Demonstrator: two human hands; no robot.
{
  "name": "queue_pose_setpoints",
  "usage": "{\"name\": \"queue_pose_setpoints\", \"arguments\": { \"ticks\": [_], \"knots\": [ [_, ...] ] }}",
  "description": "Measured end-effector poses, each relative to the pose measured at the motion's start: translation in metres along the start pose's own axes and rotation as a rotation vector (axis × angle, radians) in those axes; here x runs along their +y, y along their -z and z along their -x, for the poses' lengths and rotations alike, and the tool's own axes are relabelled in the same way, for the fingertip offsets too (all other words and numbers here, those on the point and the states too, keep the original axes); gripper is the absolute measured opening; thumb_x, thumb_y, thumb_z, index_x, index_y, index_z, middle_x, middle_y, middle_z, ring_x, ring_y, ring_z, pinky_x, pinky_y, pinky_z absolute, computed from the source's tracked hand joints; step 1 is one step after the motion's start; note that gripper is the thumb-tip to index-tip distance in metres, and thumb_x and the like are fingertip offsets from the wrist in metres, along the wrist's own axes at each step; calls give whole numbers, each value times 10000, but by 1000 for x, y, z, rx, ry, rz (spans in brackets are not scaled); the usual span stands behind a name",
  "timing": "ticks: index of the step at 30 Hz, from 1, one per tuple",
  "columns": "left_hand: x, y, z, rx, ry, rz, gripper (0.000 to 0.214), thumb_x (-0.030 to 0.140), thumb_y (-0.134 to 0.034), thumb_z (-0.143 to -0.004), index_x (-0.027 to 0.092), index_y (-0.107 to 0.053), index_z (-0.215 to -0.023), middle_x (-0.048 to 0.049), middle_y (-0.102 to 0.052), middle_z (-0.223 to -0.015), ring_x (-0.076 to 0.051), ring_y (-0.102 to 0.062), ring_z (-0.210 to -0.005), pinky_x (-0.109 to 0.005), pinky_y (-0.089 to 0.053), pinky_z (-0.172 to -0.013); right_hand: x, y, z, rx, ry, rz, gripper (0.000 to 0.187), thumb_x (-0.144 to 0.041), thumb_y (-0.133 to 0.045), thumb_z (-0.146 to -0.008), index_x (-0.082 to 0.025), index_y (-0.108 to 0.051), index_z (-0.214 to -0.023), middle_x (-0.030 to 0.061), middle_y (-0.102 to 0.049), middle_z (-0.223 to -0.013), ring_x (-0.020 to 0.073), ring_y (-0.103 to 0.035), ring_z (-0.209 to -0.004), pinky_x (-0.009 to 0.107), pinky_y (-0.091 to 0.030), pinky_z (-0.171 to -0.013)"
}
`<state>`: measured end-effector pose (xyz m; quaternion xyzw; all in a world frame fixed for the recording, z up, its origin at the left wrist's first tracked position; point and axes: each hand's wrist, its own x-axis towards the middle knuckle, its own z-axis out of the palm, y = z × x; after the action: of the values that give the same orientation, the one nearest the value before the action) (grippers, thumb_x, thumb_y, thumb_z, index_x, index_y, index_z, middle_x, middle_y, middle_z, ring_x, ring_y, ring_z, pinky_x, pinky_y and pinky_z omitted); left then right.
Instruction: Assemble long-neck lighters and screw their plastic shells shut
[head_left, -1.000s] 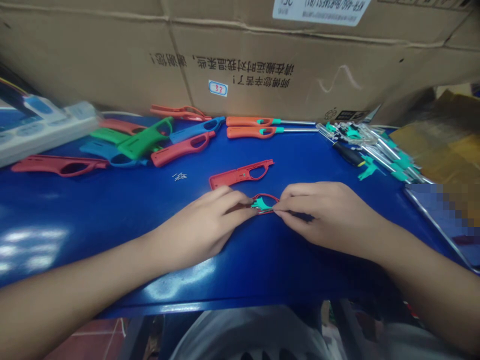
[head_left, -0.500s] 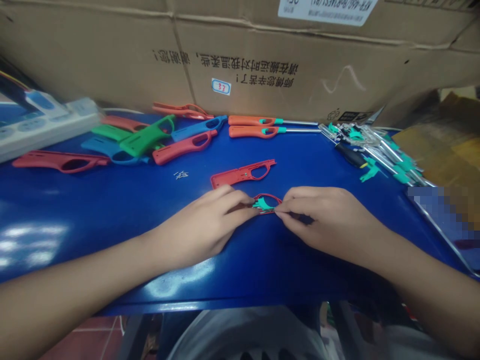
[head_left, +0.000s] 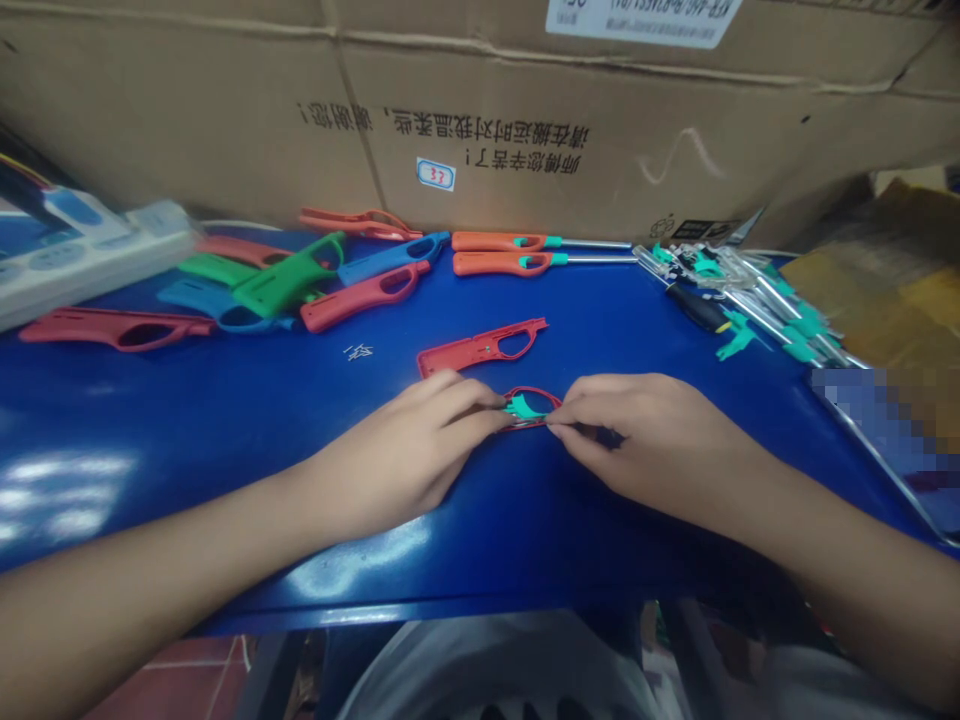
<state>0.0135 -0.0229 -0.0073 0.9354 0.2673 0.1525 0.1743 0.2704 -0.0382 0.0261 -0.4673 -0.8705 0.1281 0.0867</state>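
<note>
Between my hands, low over the blue table, is a red lighter shell half (head_left: 535, 392) with a teal trigger (head_left: 527, 407) set in it. My left hand (head_left: 431, 440) is closed on the handle end of this shell and hides most of it. At the other end, the fingertips of my right hand (head_left: 637, 425) pinch the tip, where a thin metal part seems to lie; the exact grip is hidden. Just beyond my left hand lies another red shell half (head_left: 480, 347), its inner side up.
Behind, a cardboard box (head_left: 480, 110) walls off the blue table (head_left: 360, 570). Loose lighter shells (head_left: 274, 285) and a power strip (head_left: 90, 262) lie left. Two orange lighters (head_left: 499, 263), a screwdriver (head_left: 696, 308) and several metal tubes with teal parts (head_left: 772, 300) lie back right. Small pins (head_left: 359, 352) lie mid-table.
The whole view has shifted slightly. Both hands keep their places on the red shell half, and nothing has visibly been picked up or let go.
</note>
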Motion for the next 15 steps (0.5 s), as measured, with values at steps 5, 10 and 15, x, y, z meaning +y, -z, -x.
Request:
{"name": "queue_pose_setpoints", "arguments": {
  "ticks": [5,10,15],
  "knots": [
    [0,0,0,9,-7,-4,366,109,-454,-1032,193,-597,-1359,-108,-627,-1273,-243,-557,-1132,-432,-522,-991,-1,0,0,31,3,-7,213,-198,-598,-952,-231,-804,-910,7,-751,-873,149,-692,-769,273,-467,-664],
    [0,0,0,5,-4,9,367,104,-457,-1030,199,-598,-1356,-97,-628,-1274,-242,-549,-1129,-430,-514,-993,-1,0,1,51,15,-11,218,-197,-591,-961,-229,-803,-926,10,-751,-875,156,-700,-789,277,-474,-669],
    [0,1,1,0,1,9,360,88,-485,-1012,193,-604,-1336,-86,-628,-1274,-243,-542,-1131,-426,-507,-999,-1,-2,2,25,34,-28,224,-189,-587,-966,-226,-808,-955,5,-753,-900,159,-709,-827,288,-493,-709]
  ]
}}
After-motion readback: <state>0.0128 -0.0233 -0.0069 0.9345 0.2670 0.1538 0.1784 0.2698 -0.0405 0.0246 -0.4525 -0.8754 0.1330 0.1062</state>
